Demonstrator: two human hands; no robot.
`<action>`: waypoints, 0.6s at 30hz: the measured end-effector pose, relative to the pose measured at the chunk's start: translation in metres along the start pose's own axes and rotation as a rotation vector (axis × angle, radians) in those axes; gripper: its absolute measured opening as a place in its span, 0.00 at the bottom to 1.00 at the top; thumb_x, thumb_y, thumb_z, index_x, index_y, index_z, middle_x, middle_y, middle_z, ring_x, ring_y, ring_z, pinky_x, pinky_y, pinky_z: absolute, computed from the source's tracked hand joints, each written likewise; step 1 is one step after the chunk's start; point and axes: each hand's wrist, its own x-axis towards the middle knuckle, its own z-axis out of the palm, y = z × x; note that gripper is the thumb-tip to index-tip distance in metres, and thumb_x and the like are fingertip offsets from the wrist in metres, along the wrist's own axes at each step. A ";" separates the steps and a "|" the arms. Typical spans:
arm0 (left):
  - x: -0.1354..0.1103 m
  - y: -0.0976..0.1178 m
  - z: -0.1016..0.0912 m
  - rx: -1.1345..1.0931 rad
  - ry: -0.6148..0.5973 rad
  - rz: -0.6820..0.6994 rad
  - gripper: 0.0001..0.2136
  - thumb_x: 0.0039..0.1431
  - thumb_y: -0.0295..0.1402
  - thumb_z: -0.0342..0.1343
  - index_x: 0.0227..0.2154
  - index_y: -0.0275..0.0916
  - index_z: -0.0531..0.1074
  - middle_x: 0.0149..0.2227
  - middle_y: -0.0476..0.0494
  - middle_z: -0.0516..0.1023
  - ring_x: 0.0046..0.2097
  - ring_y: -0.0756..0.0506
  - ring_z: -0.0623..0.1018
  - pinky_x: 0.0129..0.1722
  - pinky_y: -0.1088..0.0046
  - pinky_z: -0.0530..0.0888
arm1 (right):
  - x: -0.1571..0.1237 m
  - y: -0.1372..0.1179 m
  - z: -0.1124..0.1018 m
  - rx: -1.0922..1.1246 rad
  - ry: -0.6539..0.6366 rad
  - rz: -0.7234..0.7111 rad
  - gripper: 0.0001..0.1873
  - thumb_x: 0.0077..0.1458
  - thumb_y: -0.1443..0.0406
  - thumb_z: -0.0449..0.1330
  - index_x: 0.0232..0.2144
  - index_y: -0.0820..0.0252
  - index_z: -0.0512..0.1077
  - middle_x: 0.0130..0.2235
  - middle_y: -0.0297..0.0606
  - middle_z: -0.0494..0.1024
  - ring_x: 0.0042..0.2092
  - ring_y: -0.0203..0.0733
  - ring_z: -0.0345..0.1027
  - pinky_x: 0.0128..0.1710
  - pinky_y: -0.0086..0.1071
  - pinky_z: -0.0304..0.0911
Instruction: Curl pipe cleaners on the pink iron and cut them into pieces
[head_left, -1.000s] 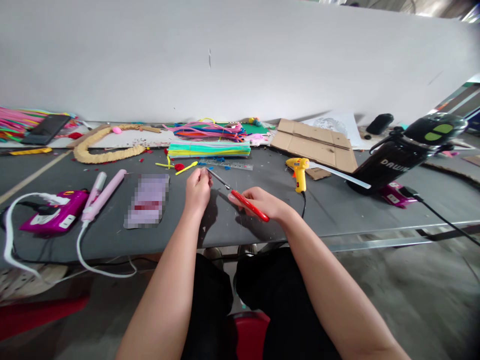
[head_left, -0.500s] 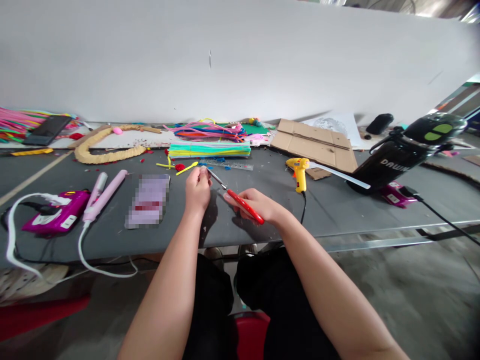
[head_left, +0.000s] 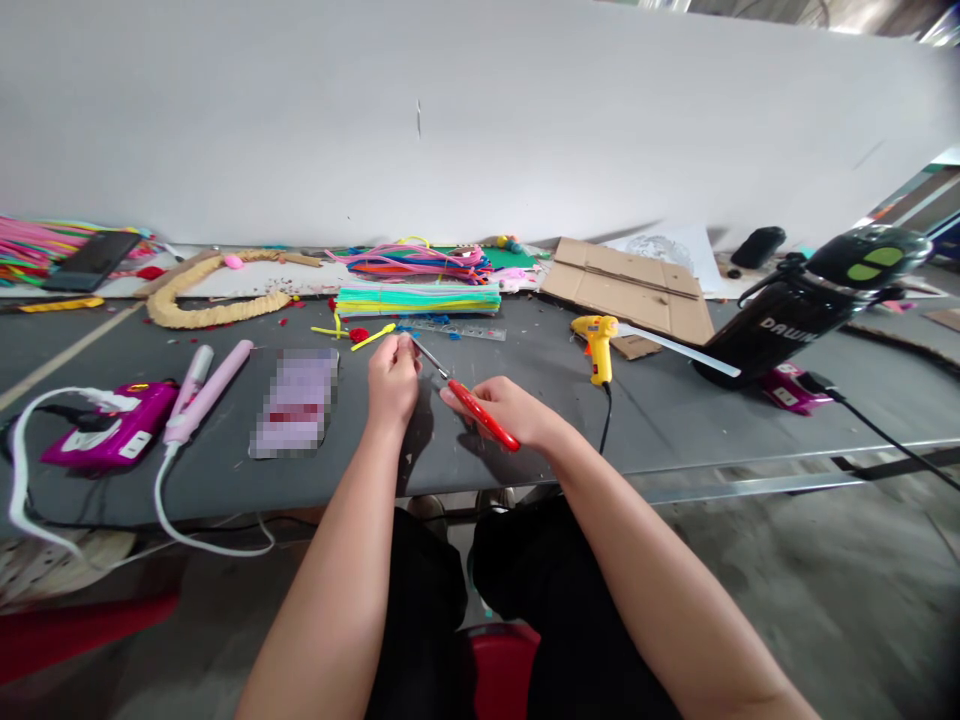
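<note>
Red-handled scissors (head_left: 486,415) are in my right hand (head_left: 517,405), whose fingers wrap round the handles. Their metal blades point up and left, to the fingertips of my left hand (head_left: 391,378). That hand is closed in a pinch, and what it holds is hidden behind the fingers. Just beyond it lie a yellow pipe cleaner piece (head_left: 373,337) and a small red fuzzy clump (head_left: 358,335). A clear ruler (head_left: 480,332) lies behind the blades, with blue scraps near it.
A bundle of turquoise and yellow pipe cleaners (head_left: 420,299) lies at the back. On the right are a yellow glue gun (head_left: 598,345), cardboard (head_left: 630,285) and a black bottle (head_left: 780,315). Leftward are a phone (head_left: 295,405), a pink hair straightener (head_left: 206,395) and a purple power strip (head_left: 112,430).
My right hand and the scissors have shifted slightly left, towards my left hand. My left hand has barely moved and stays pinched at the blade tips.
</note>
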 end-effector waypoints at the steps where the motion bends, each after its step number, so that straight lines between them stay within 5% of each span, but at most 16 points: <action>1: 0.000 0.000 0.000 -0.014 0.001 -0.010 0.16 0.64 0.44 0.47 0.24 0.41 0.64 0.21 0.50 0.66 0.24 0.50 0.66 0.25 0.74 0.62 | 0.000 -0.001 0.000 -0.007 0.010 -0.001 0.33 0.50 0.37 0.55 0.18 0.61 0.63 0.19 0.33 0.64 0.21 0.31 0.53 0.20 0.28 0.48; 9: 0.006 -0.002 0.000 -0.122 0.033 -0.186 0.16 0.60 0.45 0.52 0.23 0.39 0.64 0.20 0.51 0.66 0.22 0.51 0.65 0.22 0.75 0.60 | 0.001 0.001 0.000 -0.051 0.036 0.020 0.33 0.48 0.37 0.56 0.17 0.59 0.59 0.19 0.32 0.62 0.22 0.31 0.50 0.20 0.28 0.46; 18: 0.013 -0.018 0.001 0.086 0.052 -0.019 0.15 0.64 0.42 0.47 0.24 0.39 0.65 0.23 0.48 0.68 0.27 0.49 0.69 0.27 0.74 0.65 | 0.006 0.005 0.007 -0.119 0.108 0.010 0.33 0.47 0.39 0.58 0.15 0.60 0.58 0.18 0.31 0.60 0.22 0.30 0.48 0.20 0.28 0.45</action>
